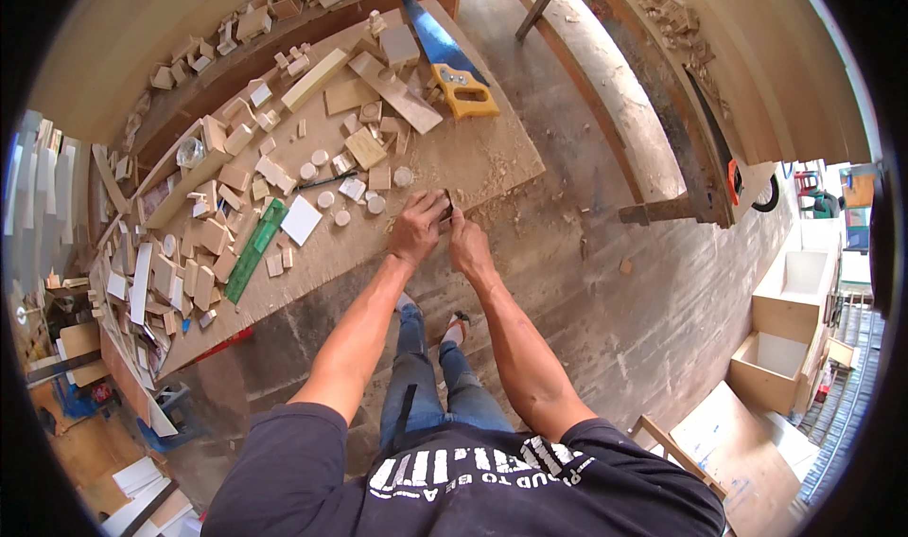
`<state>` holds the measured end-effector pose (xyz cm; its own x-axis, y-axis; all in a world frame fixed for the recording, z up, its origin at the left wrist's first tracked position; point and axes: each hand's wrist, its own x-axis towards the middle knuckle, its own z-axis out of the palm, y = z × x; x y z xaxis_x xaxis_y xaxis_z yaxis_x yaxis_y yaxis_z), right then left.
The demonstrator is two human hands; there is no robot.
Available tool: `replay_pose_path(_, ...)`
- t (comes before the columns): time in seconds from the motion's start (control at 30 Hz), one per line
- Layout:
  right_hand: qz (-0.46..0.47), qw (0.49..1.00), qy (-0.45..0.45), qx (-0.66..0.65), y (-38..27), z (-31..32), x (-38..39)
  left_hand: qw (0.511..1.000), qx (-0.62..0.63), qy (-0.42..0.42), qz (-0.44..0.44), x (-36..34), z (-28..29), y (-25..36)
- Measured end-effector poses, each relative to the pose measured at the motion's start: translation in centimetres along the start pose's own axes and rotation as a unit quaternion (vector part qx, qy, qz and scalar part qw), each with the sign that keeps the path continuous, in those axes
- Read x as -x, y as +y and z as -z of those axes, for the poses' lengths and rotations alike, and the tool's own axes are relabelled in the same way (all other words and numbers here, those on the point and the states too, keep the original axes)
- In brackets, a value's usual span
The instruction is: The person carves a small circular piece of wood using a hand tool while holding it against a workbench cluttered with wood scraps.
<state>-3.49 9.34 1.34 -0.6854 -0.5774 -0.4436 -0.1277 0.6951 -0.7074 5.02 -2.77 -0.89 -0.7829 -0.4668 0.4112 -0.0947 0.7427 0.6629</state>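
My left hand (pixel 419 227) and my right hand (pixel 469 245) are together over the near edge of a wooden worktable (pixel 312 277). Both are closed round something small and dark that is mostly hidden by the fingers; its kind I cannot make out. Wood shavings (pixel 482 179) lie on the tabletop just beyond my hands. Left of them sit several small round wooden discs (pixel 375 204) and a white square piece (pixel 302 219). A handsaw (pixel 463 92) with a yellow handle and bluish blade rests farther back on the table.
Many wooden blocks and offcuts (pixel 216 237) crowd the table's left side, beside a green ruler-like strip (pixel 256 249). An orange-handled saw (pixel 733 179) stands against the bench at right. Open wooden boxes (pixel 771 357) are on the right. A concrete floor (pixel 605 310) spreads below.
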Motion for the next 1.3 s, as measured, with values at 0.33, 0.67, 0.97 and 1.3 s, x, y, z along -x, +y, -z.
replay_pose_path(0.33, -0.033, 0.993, 0.019, -0.111, 1.9, 0.8, 2.7, 0.998, 0.000, 0.021, 0.051, -0.4, 0.5, 1.0)
replay_pose_path(0.67, -0.029, 0.995, 0.005, -0.099, 0.4, -0.5, 1.9, 0.998, -0.046, 0.000, 0.032, 0.0, 0.2, 0.6)
replay_pose_path(0.97, -0.016, 0.999, 0.046, 0.004, -0.7, -0.7, 2.2, 0.998, -0.053, -0.015, 0.012, -0.4, 0.6, 1.0)
replay_pose_path(1.3, -0.007, 0.998, 0.041, -0.038, -0.4, -0.9, 0.1, 1.000, -0.008, -0.006, 0.019, -0.3, 0.1, 0.5)
